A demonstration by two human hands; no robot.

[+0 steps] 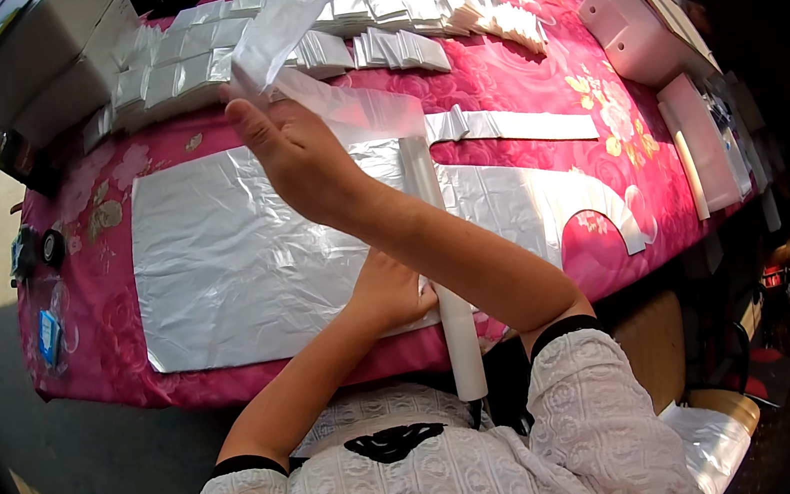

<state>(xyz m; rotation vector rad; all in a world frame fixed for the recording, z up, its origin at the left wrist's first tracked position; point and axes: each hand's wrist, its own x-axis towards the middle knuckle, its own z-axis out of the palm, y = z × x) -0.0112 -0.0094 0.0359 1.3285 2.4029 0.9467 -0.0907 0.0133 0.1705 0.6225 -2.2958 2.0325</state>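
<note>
A large silvery-white plastic sheet (215,262) lies spread in front of me, with a straight strap (539,125) and a curved cut-out end (600,198) at its right. Across it stands a long white bar or tube (464,348), its near end past the table edge. My right hand (296,150) is raised above the sheet, closed on a translucent plastic strip (284,30) that folds back down toward the bar's far end. Below my right forearm, my left hand (386,289) rests on the sheet, thumb out against the bar; its other fingers are partly hidden.
A pink flowered tablecloth (480,63) covers the table. Several stacks of folded white plastic (188,69) line the back. White boxes (57,67) stand far left, an open white box (636,21) far right. A tape roll (53,247) and a blue packet (48,336) lie left.
</note>
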